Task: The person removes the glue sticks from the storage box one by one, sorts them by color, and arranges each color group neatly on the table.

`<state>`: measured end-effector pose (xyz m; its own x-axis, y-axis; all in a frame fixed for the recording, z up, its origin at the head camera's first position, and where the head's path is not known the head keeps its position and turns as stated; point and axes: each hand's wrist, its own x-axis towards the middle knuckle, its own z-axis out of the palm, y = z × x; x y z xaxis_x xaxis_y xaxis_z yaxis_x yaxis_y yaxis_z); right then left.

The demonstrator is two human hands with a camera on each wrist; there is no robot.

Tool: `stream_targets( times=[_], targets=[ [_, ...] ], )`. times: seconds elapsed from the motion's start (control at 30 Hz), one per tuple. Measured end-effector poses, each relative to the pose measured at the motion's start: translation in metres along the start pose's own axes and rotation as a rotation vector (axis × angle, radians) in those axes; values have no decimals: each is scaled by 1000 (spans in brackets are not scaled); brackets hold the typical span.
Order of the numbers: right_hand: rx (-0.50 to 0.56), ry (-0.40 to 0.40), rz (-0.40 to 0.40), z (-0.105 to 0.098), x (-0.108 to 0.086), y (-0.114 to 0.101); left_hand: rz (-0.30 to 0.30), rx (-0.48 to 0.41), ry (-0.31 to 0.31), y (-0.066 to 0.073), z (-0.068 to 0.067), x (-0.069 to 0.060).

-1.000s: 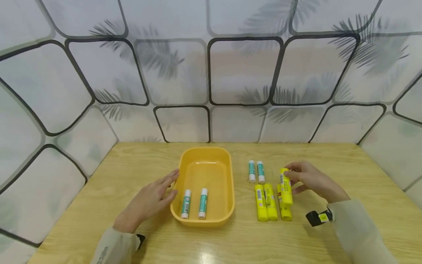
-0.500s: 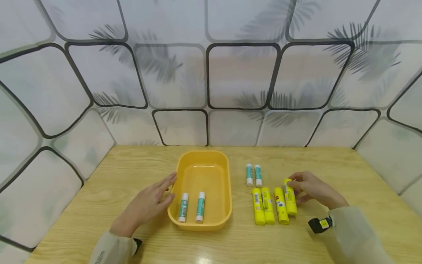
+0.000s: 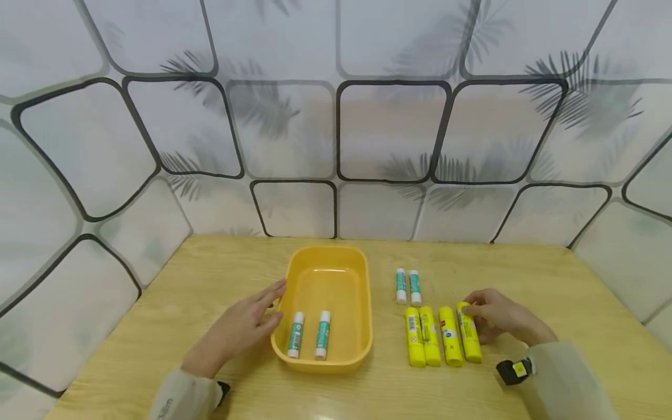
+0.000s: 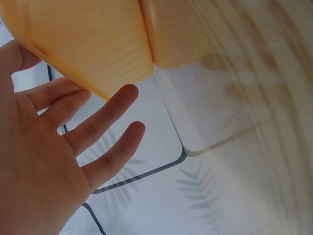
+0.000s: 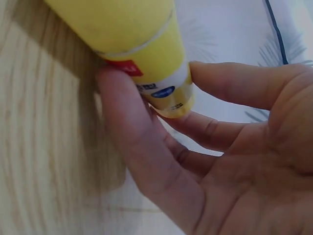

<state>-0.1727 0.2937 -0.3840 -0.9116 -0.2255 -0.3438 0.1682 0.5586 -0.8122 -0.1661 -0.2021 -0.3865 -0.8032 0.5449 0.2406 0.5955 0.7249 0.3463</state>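
My right hand point(image 3: 501, 316) pinches the upper end of a yellow glue stick point(image 3: 469, 335), the rightmost in a row of several on the table. In the right wrist view, thumb and fingers lie on either side of that yellow glue stick point(image 5: 161, 73). My left hand point(image 3: 241, 326) rests its fingertips on the left rim of a yellow-orange tray point(image 3: 364, 315). The left wrist view shows its fingers point(image 4: 105, 120) spread, some touching the tray wall point(image 4: 98, 44). Inside the tray lie two small white-and-teal glue sticks, one point(image 3: 296, 335) left of the other point(image 3: 322, 335).
Three more yellow glue sticks lie left of the held one: one point(image 3: 450, 336) close by, then a pair side by side point(image 3: 415, 337). Behind the pair are two small teal glue sticks point(image 3: 401, 286). A patterned cloth wall point(image 3: 388, 134) borders the wooden table point(image 3: 220, 262).
My right hand has brought the yellow glue stick from above its neighbour rightward and down, to the right end of the row. My left hand has stayed at the tray rim.
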Motion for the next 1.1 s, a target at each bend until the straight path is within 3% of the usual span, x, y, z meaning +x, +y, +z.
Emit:
stream_targets(
  times=[0.13, 0.4, 0.73, 1.1],
  targets=[
    [-35, -3, 18, 3, -1, 1, -13, 0, -26, 0, 3, -2],
    [-48, 106, 36, -8, 9, -16, -1, 10, -3, -1, -2, -2],
    [-24, 71, -45, -18, 10, -44, 9, 14, -2, 0, 2, 1],
    [81, 34, -127, 3, 28, -94, 3, 25, -4, 2, 1, 0]
  ],
)
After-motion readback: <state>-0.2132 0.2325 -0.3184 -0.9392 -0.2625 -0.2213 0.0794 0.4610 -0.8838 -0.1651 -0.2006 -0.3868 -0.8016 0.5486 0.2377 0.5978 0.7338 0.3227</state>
